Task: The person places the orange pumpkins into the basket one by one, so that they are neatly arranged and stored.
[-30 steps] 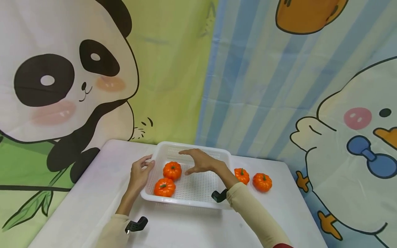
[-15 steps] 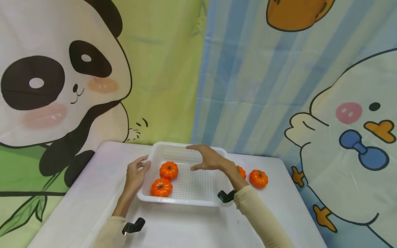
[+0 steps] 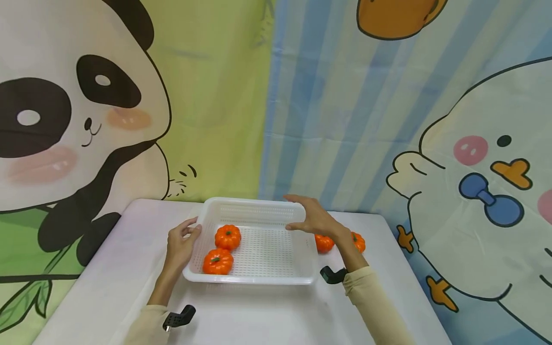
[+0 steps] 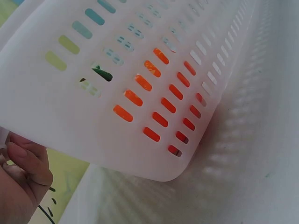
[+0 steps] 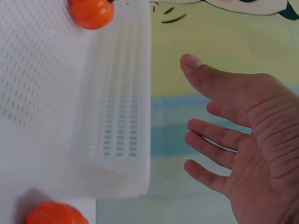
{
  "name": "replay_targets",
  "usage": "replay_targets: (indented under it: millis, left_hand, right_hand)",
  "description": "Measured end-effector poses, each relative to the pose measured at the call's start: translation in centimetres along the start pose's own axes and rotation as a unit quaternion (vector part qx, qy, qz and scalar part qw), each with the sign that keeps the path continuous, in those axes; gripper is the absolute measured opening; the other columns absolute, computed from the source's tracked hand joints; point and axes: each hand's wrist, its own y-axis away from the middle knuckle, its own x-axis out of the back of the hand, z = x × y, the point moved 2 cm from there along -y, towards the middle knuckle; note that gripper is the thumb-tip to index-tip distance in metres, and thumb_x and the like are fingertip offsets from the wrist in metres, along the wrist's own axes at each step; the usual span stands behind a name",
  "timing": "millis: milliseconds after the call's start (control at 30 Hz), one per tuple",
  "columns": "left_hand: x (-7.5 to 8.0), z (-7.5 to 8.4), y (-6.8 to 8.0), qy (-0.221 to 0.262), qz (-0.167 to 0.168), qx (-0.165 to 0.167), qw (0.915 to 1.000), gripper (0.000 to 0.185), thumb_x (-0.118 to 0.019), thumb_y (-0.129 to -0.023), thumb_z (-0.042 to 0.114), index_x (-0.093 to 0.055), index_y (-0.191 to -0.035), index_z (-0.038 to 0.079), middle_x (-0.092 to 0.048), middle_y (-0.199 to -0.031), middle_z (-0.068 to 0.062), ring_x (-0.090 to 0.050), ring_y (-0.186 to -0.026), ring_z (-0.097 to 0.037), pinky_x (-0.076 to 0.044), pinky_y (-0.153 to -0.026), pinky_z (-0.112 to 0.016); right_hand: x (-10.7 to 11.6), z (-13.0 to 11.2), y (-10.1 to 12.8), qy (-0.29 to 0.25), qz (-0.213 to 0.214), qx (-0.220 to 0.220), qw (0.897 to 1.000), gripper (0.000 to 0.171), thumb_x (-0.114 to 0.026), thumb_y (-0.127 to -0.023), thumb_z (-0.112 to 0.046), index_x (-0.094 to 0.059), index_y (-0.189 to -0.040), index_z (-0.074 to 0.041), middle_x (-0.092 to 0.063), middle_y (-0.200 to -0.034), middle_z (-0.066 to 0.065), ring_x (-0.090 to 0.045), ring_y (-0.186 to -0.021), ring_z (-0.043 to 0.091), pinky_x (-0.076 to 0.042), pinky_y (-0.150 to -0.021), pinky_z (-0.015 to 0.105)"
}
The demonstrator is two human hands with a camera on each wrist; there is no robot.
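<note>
A white perforated basket (image 3: 250, 279) sits on the white table (image 3: 267, 316). Two orange toy pumpkins (image 3: 227, 236) (image 3: 217, 261) lie in its left half. My left hand (image 3: 183, 239) holds the basket's left rim; the left wrist view shows its fingers (image 4: 21, 177) curled under the slotted wall (image 4: 140, 70). My right hand (image 3: 311, 218) hovers open and empty over the basket's far right corner, palm and spread fingers (image 5: 243, 140) plain in the right wrist view, beside the basket wall (image 5: 121, 116). Two more pumpkins (image 3: 323, 243) (image 3: 358, 241) lie on the table just right of the basket, partly hidden by my right wrist.
A cartoon backdrop (image 3: 345, 120) with a panda and a duck hangs right behind the table's far edge. The right wrist view catches one pumpkin in the basket (image 5: 92, 11) and one outside it (image 5: 56, 213). Bare tabletop lies in front of the basket.
My right hand has drawn away from the pumpkins inside the basket, moving right and back to the far right corner, still empty. The left hand stays at the left rim.
</note>
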Motion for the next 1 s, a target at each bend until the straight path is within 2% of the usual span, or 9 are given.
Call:
replay_targets:
  millis: [333,500,767,1000]
  left_hand:
    - [0.2,0.1,-0.1,-0.007,0.0,-0.001,1.0,0.045,-0.065,-0.111,0.023,-0.063,-0.15,0.002,-0.075,-0.106,-0.027,-0.068,-0.069,-0.002,-0.057,-0.067,-0.017]
    - [0.0,0.1,0.0,-0.007,-0.001,0.005,1.0,0.045,-0.065,-0.111,0.023,-0.063,-0.15,0.001,-0.074,-0.105,-0.026,-0.067,-0.068,-0.003,-0.057,-0.067,-0.017]
    - [-0.1,0.1,0.0,-0.005,-0.001,0.003,1.0,0.045,-0.065,-0.111,0.022,-0.063,-0.15,0.002,-0.074,-0.105,-0.025,-0.068,-0.07,-0.003,-0.057,-0.068,-0.017]
    - [-0.1,0.1,0.1,-0.007,0.003,0.003,1.0,0.043,-0.065,-0.11,0.022,-0.064,-0.149,0.002,-0.075,-0.106,-0.026,-0.067,-0.069,-0.002,-0.057,-0.067,-0.017]
  right_hand:
    - [2.9,3.5,3.0,0.017,0.081,-0.051,0.995,0.089,-0.093,-0.088,-0.031,-0.05,-0.163,-0.01,-0.054,-0.166,0.016,-0.051,-0.149,0.047,-0.044,-0.118,0.072]
    - [3.8,5.9,5.2,0.015,0.103,-0.1,0.989,0.092,-0.092,-0.088,-0.036,-0.048,-0.165,-0.01,-0.05,-0.168,0.017,-0.05,-0.147,0.052,-0.047,-0.113,0.076]
    - [4.1,9.3,8.0,0.031,0.139,-0.161,0.976,0.09,-0.091,-0.089,-0.035,-0.048,-0.165,-0.012,-0.049,-0.168,0.02,-0.047,-0.15,0.053,-0.044,-0.113,0.079]
    - [3.2,11.7,10.2,0.046,0.156,-0.187,0.969,0.091,-0.091,-0.089,-0.032,-0.047,-0.164,-0.006,-0.051,-0.164,0.026,-0.05,-0.146,0.055,-0.046,-0.113,0.076]
